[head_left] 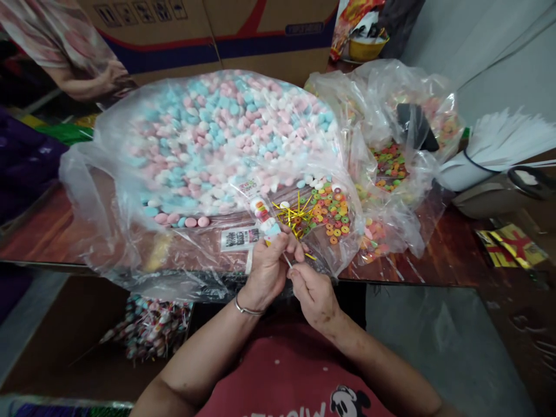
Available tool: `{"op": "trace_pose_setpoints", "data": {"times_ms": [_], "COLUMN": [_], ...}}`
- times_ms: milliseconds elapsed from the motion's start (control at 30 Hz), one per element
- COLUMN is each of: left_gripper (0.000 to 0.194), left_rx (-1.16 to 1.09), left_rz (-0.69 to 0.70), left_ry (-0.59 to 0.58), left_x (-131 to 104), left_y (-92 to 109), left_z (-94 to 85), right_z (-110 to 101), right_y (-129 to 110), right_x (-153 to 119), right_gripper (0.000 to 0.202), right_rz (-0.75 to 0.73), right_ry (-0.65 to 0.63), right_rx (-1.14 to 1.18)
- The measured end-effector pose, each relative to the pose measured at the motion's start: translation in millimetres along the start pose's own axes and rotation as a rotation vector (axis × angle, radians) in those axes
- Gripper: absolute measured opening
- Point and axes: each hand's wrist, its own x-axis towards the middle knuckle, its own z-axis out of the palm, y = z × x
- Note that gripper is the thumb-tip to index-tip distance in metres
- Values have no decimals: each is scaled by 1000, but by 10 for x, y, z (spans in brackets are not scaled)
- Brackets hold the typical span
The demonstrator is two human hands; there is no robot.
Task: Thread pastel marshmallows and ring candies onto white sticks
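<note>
My left hand (267,269), with a silver bracelet at the wrist, is closed round the lower part of a wrapped candy skewer (262,212). The skewer points up and away, with colourful pieces inside its clear wrapper. My right hand (313,294) pinches the white stick (288,260) below it. Just beyond my hands lie gold twist ties (295,215) and loose ring candies (330,215). A flat printed clear wrapper (240,238) rests left of my left hand. Behind them spreads a big clear bag of pink, white and blue candies (226,127).
Clear bags of ring candies (391,168) lie at the right, near a container of white sticks (471,171). A large cardboard box (269,63) stands behind. Below left, an open box (56,341) holds wrapped skewers (156,325). Another person's hand (113,75) is at upper left.
</note>
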Motion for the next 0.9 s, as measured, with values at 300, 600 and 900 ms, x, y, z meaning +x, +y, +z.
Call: {"op": "trace_pose_setpoints", "data": {"times_ms": [300,600,900], "left_gripper": [56,27,28], "left_rx": [52,49,93], "left_rz": [81,112,94], "left_ry": [-19,290,353], "left_x": [135,321,311], "left_y": [357,451,397], "left_z": [-154,-121,-196], "right_z": [-145,-115,-76], "right_y": [34,153,147], "right_x": [19,-21,-4], "right_gripper": [31,26,22], "right_rz": [12,-275,-489], "right_ry": [-150,88,217], "right_rx": [176,-385,-639]}}
